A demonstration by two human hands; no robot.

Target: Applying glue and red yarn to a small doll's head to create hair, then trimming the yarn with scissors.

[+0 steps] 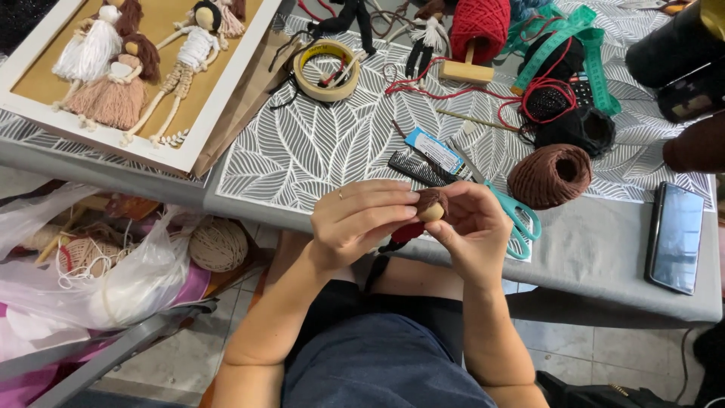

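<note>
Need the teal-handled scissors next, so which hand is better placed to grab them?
Right hand, probably: the teal-handled scissors lie just beside it. The left hand sits farther away; both pinch the small wooden doll head.

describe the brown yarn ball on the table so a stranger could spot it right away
Start at the leaf-patterned mat and go to its near right edge. The brown yarn ball sits there, right of the teal scissors. Unlike the red spool and black yarn behind it, it is reddish-brown.

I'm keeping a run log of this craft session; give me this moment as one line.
left hand: grips doll head | right hand: pinches same head | nearby: teal scissors, brown yarn ball, black comb
</note>
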